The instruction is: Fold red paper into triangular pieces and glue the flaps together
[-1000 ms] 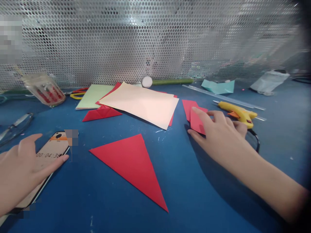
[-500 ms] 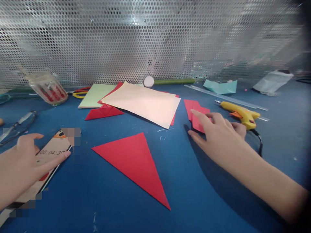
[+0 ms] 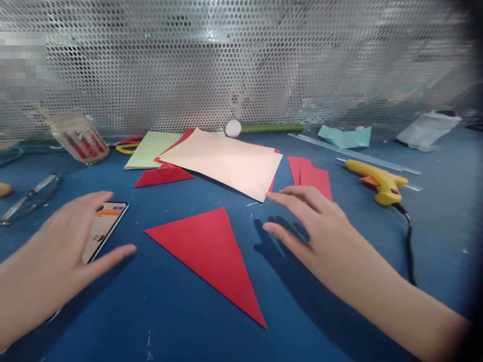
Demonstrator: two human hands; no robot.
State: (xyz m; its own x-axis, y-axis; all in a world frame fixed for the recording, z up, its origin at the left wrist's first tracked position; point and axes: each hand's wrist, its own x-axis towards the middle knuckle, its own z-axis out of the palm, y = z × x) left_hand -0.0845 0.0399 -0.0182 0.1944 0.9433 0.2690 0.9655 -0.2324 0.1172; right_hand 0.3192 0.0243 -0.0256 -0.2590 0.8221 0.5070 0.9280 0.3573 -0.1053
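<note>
A red triangle of folded paper (image 3: 211, 261) lies flat on the blue table between my hands. On its left, my left hand (image 3: 75, 236) hovers over a smartphone (image 3: 107, 223) with fingers apart, covering much of the screen. My right hand (image 3: 305, 221) is above the table on the other side, fingers spread and holding nothing. Just beyond it are small folded red papers (image 3: 311, 176), partly hidden by the fingers. A folded red paper piece (image 3: 164, 175) rests beside the stack of cream and red sheets (image 3: 230, 161).
At right lies a yellow glue gun (image 3: 377, 178) with a black cord, near clear glue sticks (image 3: 358, 153) and a folded teal paper (image 3: 345, 137). Left are a jar (image 3: 79, 138), scissors (image 3: 128, 146), a thin metal tool (image 3: 30, 196) and green sheets (image 3: 151, 151). A perforated metal panel (image 3: 241, 65) stands behind.
My right hand has left the small red papers and moved left, closer to the red triangle. My left hand has shifted right and forward over the phone. The triangle stays in place.
</note>
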